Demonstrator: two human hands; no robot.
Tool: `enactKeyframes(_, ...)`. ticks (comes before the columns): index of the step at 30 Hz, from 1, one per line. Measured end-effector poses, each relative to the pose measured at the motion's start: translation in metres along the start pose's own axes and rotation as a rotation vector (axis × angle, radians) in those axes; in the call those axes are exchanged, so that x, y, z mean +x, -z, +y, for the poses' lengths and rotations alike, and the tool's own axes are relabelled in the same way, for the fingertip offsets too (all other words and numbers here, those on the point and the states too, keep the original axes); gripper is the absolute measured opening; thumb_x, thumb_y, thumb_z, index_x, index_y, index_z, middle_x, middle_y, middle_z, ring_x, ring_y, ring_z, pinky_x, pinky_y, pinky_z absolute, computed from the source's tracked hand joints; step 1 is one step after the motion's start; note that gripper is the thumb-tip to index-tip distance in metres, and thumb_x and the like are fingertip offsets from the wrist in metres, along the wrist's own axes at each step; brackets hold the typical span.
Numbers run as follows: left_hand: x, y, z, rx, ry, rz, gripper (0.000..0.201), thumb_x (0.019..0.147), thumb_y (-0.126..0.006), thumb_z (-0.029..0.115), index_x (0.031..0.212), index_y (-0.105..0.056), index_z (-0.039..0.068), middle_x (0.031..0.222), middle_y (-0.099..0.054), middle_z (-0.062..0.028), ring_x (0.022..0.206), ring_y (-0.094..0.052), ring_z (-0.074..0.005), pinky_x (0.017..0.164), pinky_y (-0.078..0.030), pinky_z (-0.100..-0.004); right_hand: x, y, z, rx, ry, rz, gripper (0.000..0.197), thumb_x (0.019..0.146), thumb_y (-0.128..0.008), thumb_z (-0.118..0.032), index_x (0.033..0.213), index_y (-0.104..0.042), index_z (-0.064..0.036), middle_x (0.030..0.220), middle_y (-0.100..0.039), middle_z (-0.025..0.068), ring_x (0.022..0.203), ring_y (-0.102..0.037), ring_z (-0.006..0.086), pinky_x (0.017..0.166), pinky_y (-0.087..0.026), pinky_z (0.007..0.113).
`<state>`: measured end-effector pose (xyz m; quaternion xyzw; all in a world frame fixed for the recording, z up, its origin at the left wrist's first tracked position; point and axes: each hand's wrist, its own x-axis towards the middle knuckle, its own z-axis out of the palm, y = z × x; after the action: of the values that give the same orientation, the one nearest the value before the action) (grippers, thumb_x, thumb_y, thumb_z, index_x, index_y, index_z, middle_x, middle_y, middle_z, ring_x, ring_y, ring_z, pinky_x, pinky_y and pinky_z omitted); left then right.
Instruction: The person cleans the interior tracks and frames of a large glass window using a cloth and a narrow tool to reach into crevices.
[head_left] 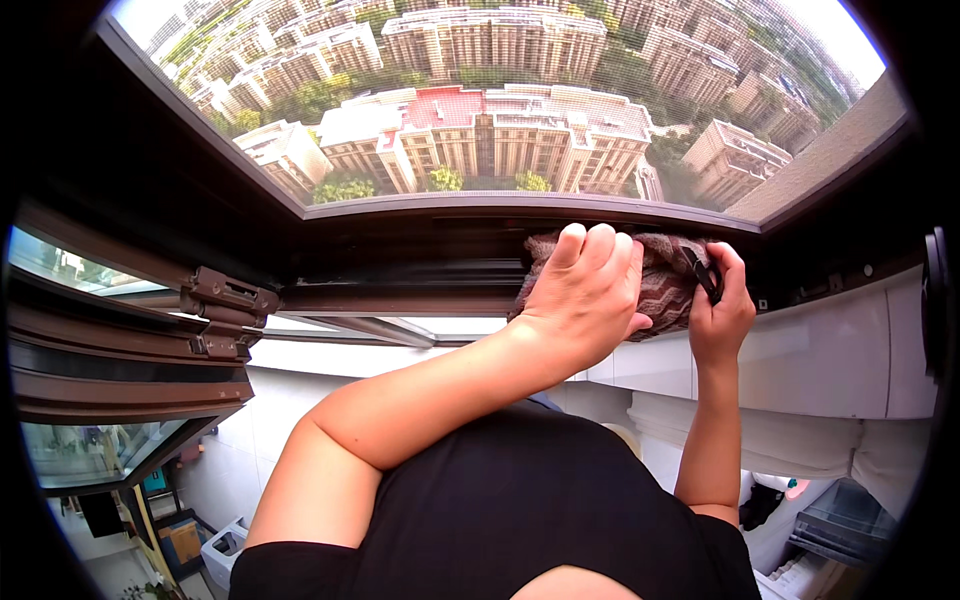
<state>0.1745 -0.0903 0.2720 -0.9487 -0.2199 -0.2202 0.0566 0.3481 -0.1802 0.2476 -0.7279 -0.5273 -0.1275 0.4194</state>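
A brown and pinkish patterned cloth lies bunched in the dark brown window frame, right of the middle. My left hand reaches across my body and presses on it, its fingers curled and closed over the fabric. At the cloth's right end, my right hand pinches a slim black object between thumb and fingers. That object's kind cannot be made out, and its lower end is partly hidden. The frame's grooves show bare to the left of the cloth; my left hand hides part of the cloth.
Beyond the frame, a mesh screen spans the opening, with buildings far below. An opened window sash with a brown hinge stands at the left. White cabinet fronts run along the right, and a dark handle is at the far right.
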Motion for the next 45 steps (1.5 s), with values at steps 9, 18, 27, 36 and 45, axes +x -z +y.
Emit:
enactKeyframes(9,-0.033,0.021,-0.037,-0.079,0.103,-0.012,0.069,0.066,-0.065,0.056,0.108,-0.056,0.002,0.083,-0.046,-0.0052,0.085,-0.042,-0.0218,0.077,-0.027,-0.0375,-0.005,-0.031,-0.051,0.043,0.130,-0.012,0.038,0.070,-0.052,0.003,0.106,-0.056,-0.0070,0.090,-0.064,0.0142,0.075,-0.064,0.0312,0.066,-0.050,0.034)
enactKeyframes(18,-0.059,0.037,-0.063,-0.070,0.152,-0.041,0.072,0.067,-0.066,0.057,0.111,-0.056,0.002,0.085,-0.046,-0.0063,0.086,-0.042,-0.0226,0.077,-0.028,-0.0371,-0.011,-0.051,-0.086,0.098,0.205,-0.073,0.044,0.063,-0.055,-0.001,0.106,-0.056,-0.0104,0.085,-0.064,0.0099,0.065,-0.062,0.0275,0.058,-0.050,0.034)
enactKeyframes(27,-0.087,0.050,-0.088,0.037,0.200,-0.004,0.073,0.067,-0.064,0.059,0.110,-0.056,0.000,0.083,-0.048,-0.0069,0.081,-0.044,-0.0244,0.075,-0.028,-0.0379,-0.014,-0.071,-0.128,0.192,0.221,-0.300,0.049,0.064,-0.061,-0.008,0.112,-0.051,-0.0096,0.100,-0.063,0.0077,0.069,-0.064,0.0251,0.056,-0.050,0.033)
enactKeyframes(36,-0.107,0.054,-0.099,0.059,0.304,0.012,0.075,0.064,-0.070,0.053,0.113,-0.055,-0.001,0.083,-0.047,-0.0062,0.083,-0.043,-0.0241,0.077,-0.029,-0.0396,-0.003,-0.079,-0.149,0.298,0.215,-0.512,0.050,0.072,-0.058,-0.009,0.119,-0.045,-0.0060,0.102,-0.062,0.0138,0.070,-0.063,0.0306,0.056,-0.050,0.040)
enactKeyframes(45,-0.089,0.051,-0.080,0.135,0.280,-0.019,0.076,0.070,-0.058,0.064,0.109,-0.058,-0.001,0.088,-0.044,-0.0084,0.086,-0.041,-0.0257,0.081,-0.028,-0.0400,-0.006,-0.057,-0.101,0.122,0.199,-0.353,0.059,0.063,-0.065,-0.007,0.119,-0.047,-0.0126,0.076,-0.063,0.0041,0.063,-0.063,0.0237,0.050,-0.046,0.034)
